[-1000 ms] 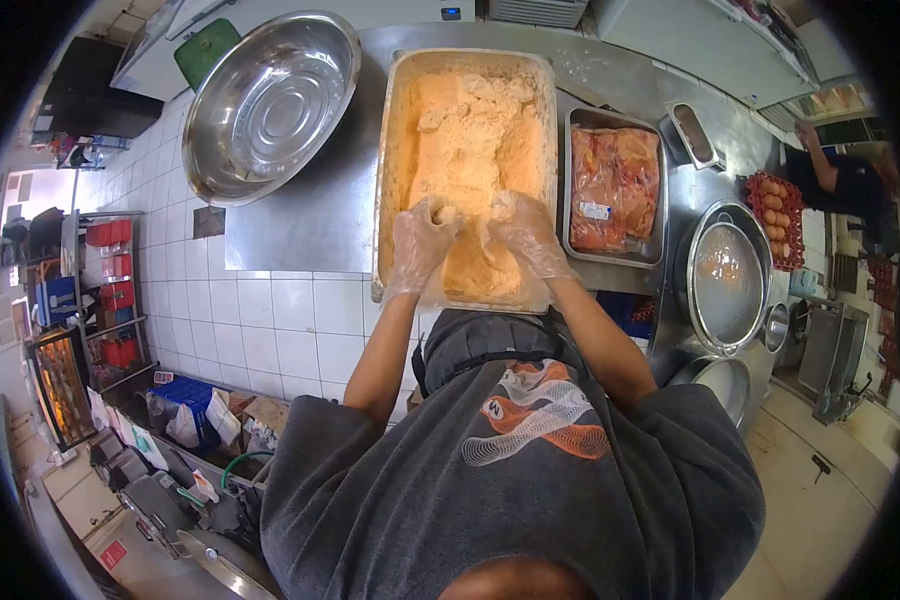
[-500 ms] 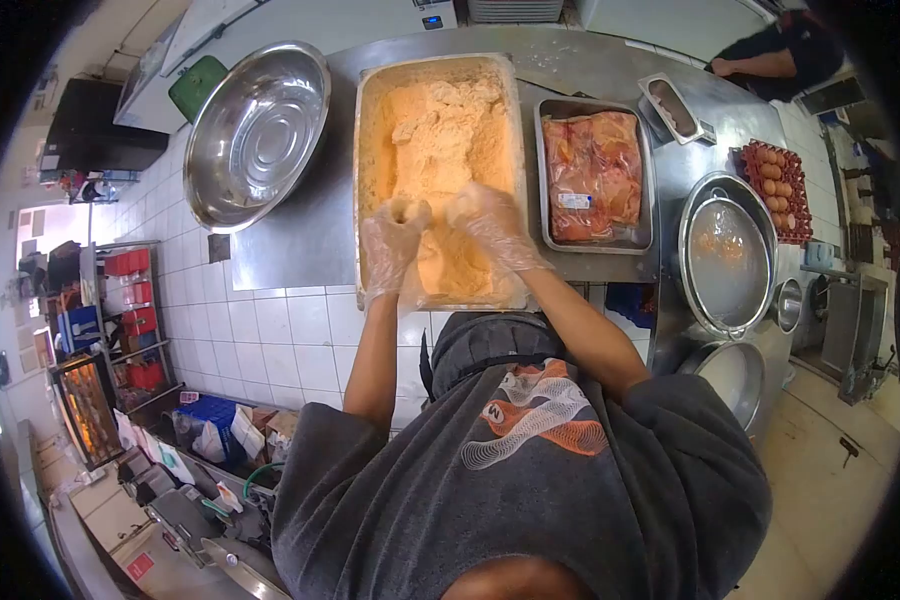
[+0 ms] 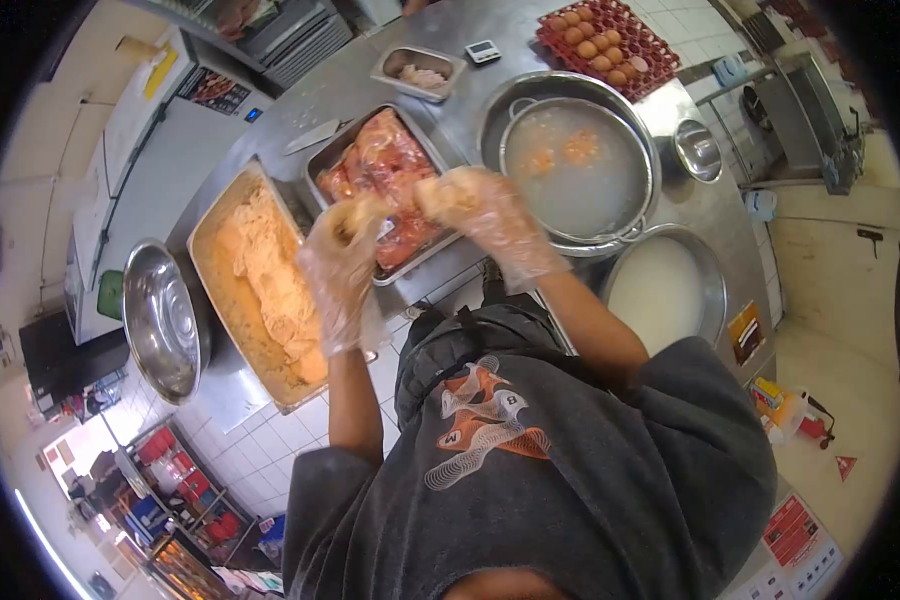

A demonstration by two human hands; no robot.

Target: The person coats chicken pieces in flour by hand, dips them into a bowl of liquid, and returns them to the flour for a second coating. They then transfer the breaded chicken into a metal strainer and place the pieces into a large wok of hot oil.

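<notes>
Both my hands wear clear plastic gloves, with pale crumbly coating on the fingers. My left hand (image 3: 342,265) is closed, fingers curled, above the near-left edge of the metal meat tray (image 3: 410,268). My right hand (image 3: 490,215) is closed too, at that tray's right side near the large basin. Whatever either hand holds is hidden by the coating. Glossy raw meat (image 3: 388,140) fills the tray beneath and beyond my hands. To the left, orange-tinted flour (image 3: 270,275) lies clumped in a long metal pan (image 3: 198,238).
A basin holds a wire-handled strainer (image 3: 610,195) in cloudy liquid with orange bits. Near it stand a bowl of whitish liquid (image 3: 655,290), a small bowl (image 3: 697,150), eggs (image 3: 588,45), a timer (image 3: 482,52) and a small container (image 3: 418,88). An empty-looking basin (image 3: 165,320) sits left.
My body and view have turned right. Both hands have left the flour pan, lifting away to the meat tray and staying closed. The flour pan now appears farther left.
</notes>
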